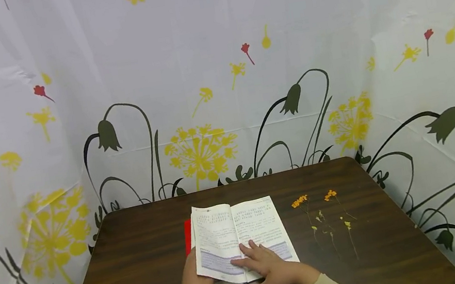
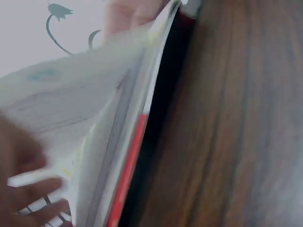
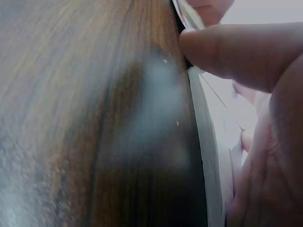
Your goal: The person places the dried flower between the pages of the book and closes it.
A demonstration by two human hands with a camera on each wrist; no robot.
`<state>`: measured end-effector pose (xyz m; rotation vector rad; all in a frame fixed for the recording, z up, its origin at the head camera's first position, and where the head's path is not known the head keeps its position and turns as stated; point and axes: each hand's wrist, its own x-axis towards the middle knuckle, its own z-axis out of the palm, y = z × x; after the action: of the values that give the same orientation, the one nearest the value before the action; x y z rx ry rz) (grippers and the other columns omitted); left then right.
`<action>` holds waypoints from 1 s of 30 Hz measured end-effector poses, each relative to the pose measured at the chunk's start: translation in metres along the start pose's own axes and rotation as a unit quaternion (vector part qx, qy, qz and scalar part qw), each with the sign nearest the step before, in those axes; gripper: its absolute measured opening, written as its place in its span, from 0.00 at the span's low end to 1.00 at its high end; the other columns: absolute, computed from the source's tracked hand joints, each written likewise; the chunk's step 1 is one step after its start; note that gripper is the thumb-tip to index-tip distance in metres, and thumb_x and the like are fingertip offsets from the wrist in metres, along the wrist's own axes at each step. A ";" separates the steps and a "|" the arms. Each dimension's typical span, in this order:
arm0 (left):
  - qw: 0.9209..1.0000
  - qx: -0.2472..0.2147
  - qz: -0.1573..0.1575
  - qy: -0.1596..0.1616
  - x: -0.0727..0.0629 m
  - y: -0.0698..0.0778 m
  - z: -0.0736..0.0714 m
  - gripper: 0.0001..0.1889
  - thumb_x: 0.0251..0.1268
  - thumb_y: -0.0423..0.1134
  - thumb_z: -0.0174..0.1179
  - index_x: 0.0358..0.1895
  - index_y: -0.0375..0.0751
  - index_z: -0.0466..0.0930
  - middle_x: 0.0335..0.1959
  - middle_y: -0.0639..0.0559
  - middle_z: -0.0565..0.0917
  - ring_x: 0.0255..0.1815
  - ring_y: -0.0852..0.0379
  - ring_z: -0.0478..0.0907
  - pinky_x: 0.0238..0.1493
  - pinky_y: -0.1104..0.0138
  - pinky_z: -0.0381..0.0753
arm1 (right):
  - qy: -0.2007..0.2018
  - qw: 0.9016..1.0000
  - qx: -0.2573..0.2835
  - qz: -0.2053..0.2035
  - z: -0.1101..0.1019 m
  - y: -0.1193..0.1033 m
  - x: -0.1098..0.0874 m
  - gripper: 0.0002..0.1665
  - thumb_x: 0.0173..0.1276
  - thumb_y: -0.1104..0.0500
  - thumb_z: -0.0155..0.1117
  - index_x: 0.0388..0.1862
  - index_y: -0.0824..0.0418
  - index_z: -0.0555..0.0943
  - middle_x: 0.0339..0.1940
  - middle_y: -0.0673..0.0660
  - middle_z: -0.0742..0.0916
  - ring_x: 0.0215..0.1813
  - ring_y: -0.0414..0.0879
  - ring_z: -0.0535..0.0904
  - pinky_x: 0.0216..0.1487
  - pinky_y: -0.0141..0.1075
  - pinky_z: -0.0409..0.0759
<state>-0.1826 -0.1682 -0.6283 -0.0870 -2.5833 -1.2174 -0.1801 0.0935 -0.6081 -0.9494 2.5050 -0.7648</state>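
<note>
An open book (image 1: 257,221) with printed pages lies on the dark wooden table, its red cover (image 1: 188,238) showing along the left edge. My left hand (image 1: 195,279) is at the book's lower left, its fingers hidden beneath the left-hand pages (image 1: 216,242). In the left wrist view those pages (image 2: 71,99) stand up from the stack, with left-hand fingers (image 2: 42,198) beside them. My right hand (image 1: 273,267) rests spread over the lower right page, fingertips near the fold. Close by in the right wrist view are the page edges (image 3: 206,137) and the right thumb (image 3: 227,52).
Right of the book, several small dried flowers lie on the table (image 1: 147,252), including an orange cluster (image 1: 299,201), another orange one (image 1: 330,195) and thin yellow sprigs (image 1: 348,225). A white curtain (image 1: 216,65) printed with flowers hangs behind the table.
</note>
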 end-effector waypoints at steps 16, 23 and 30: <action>0.984 -0.069 0.158 -0.040 -0.006 0.018 -0.013 0.37 0.73 0.34 0.68 0.83 0.48 0.67 0.76 0.52 0.82 0.83 0.45 0.72 0.86 0.63 0.65 | 0.002 1.000 -0.020 -0.005 -0.001 -0.008 0.003 0.49 0.73 0.38 0.73 0.88 0.33 0.62 0.94 0.57 0.57 0.93 0.65 0.47 0.89 0.65 0.52; 0.963 0.066 0.142 -0.220 -0.015 0.011 0.009 0.45 0.74 0.58 0.69 0.85 0.37 0.64 0.88 0.36 0.62 0.88 0.27 0.57 0.81 0.28 0.58 | -0.009 0.998 0.060 0.001 -0.002 0.001 -0.001 0.57 0.77 0.37 0.68 0.93 0.48 0.49 0.94 0.57 0.55 0.94 0.64 0.44 0.90 0.65 0.46; 0.962 0.084 0.161 -0.206 -0.015 0.018 0.016 0.43 0.74 0.59 0.67 0.83 0.38 0.67 0.87 0.38 0.66 0.89 0.31 0.58 0.83 0.31 0.58 | -0.019 0.997 0.080 -0.015 -0.012 0.006 -0.005 0.55 0.79 0.39 0.66 0.92 0.58 0.53 0.94 0.58 0.57 0.94 0.65 0.44 0.91 0.63 0.44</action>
<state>-0.1684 -0.1432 -0.6288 -0.7673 -2.8516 -0.9342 -0.1855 0.1053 -0.6017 -0.9383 2.3618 -0.9327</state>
